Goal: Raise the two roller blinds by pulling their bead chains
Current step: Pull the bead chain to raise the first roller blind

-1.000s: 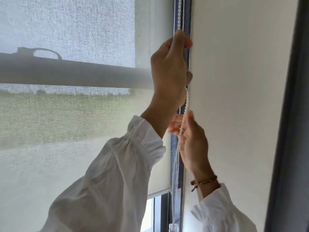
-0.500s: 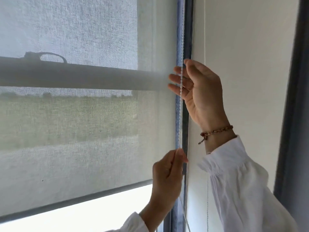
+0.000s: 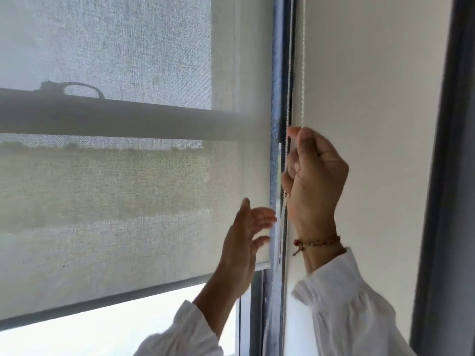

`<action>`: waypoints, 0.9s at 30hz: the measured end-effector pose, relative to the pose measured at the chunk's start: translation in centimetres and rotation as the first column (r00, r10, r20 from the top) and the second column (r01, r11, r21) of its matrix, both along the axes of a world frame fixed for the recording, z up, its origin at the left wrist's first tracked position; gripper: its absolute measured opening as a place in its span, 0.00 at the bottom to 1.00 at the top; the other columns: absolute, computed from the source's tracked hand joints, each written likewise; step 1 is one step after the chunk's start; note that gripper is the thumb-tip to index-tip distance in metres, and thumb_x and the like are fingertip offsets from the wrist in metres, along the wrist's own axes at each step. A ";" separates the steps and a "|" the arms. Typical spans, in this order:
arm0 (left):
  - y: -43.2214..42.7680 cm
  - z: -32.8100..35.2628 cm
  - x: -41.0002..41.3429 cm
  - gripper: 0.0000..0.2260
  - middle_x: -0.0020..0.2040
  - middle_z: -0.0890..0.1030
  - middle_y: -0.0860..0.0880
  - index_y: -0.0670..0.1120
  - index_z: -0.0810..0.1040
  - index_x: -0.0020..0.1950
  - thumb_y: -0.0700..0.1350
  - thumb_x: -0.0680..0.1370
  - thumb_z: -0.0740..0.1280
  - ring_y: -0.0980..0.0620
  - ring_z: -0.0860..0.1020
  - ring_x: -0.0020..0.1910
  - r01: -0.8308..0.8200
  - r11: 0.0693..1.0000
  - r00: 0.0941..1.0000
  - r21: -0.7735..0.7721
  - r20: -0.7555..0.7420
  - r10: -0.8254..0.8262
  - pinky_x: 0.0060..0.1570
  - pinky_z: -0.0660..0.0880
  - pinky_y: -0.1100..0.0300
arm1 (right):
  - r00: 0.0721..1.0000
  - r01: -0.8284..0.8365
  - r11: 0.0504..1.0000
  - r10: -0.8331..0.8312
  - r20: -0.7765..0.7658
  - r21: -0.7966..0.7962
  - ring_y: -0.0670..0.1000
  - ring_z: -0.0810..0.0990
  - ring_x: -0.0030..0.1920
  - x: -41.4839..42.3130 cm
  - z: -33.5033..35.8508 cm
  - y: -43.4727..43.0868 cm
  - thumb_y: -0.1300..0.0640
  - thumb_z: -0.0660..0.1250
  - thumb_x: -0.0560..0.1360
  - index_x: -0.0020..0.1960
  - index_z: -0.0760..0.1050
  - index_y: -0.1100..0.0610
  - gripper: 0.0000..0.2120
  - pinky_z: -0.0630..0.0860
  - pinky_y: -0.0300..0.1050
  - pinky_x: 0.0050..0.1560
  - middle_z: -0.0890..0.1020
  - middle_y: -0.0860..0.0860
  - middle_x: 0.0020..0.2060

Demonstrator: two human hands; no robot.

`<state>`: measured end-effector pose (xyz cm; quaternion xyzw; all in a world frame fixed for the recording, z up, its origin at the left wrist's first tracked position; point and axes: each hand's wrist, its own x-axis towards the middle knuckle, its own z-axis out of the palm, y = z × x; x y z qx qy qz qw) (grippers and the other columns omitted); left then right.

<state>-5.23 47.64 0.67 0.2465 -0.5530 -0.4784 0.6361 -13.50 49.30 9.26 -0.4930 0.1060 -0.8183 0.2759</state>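
A translucent grey roller blind (image 3: 123, 191) covers most of the window; its bottom bar (image 3: 108, 296) hangs partly raised, with bright glass below. A white bead chain (image 3: 288, 73) runs down along the dark window frame at the blind's right edge. My right hand (image 3: 314, 176) is closed on this chain at mid height, thumb and fingers pinching it. My left hand (image 3: 244, 240) is lower and to the left, fingers spread, holding nothing, in front of the blind's right edge. A second white chain (image 3: 303, 60) hangs just right of the first, against the pale wall.
A pale wall (image 3: 372, 124) fills the right side, ending in a dark grey vertical frame (image 3: 447, 176). Through the blind, a horizontal window bar (image 3: 102, 119) with a handle shows as a shadow. The dark window frame post (image 3: 276, 98) stands between blind and wall.
My right hand has shut on the chain and pulled down. My left hand has let go of the chain and risen with fingers spread. The blind's bottom bar sits higher than one second ago.
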 end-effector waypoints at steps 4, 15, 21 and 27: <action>0.1 5.3 0.7 0.16 0.46 0.81 0.48 0.47 0.78 0.45 0.53 0.78 0.54 0.49 0.78 0.51 -0.073 0.986 0.993 -0.152 0.079 0.086 0.55 0.71 0.53 | 0.971 0.204 0.979 -0.200 -0.132 0.020 0.40 0.64 0.22 0.6 -6.5 -0.9 0.54 0.61 0.77 0.43 0.80 0.46 0.10 0.61 0.38 0.25 0.70 0.41 0.20; 1.9 13.3 -2.6 0.15 0.22 0.61 0.54 0.45 0.73 0.37 0.47 0.81 0.56 0.58 0.57 0.19 -0.034 0.979 0.992 -0.203 -0.125 0.009 0.18 0.55 0.67 | 0.939 0.246 0.969 -0.238 -0.249 0.000 0.42 0.65 0.23 1.5 -11.0 -0.8 0.40 0.59 0.74 0.48 0.79 0.47 0.15 0.61 0.40 0.29 0.71 0.42 0.22; 3.2 12.2 -2.9 0.18 0.18 0.60 0.55 0.48 0.63 0.30 0.46 0.81 0.54 0.59 0.54 0.17 -0.014 0.958 0.969 -0.286 -0.241 -0.057 0.19 0.50 0.70 | 0.975 -0.148 0.981 0.166 -0.146 0.127 0.44 0.66 0.25 0.5 -8.7 -1.0 0.45 0.63 0.69 0.34 0.80 0.49 0.11 0.65 0.37 0.28 0.70 0.44 0.22; 2.7 6.7 -2.9 0.20 0.18 0.65 0.56 0.50 0.67 0.27 0.43 0.81 0.54 0.61 0.61 0.16 -0.047 0.933 0.988 -0.356 -0.151 -0.007 0.17 0.59 0.71 | 0.959 -0.242 0.955 0.262 -0.107 0.168 0.38 0.82 0.46 -1.4 -3.7 -1.1 0.47 0.50 0.79 0.55 0.74 0.50 0.16 0.76 0.32 0.44 0.81 0.43 0.48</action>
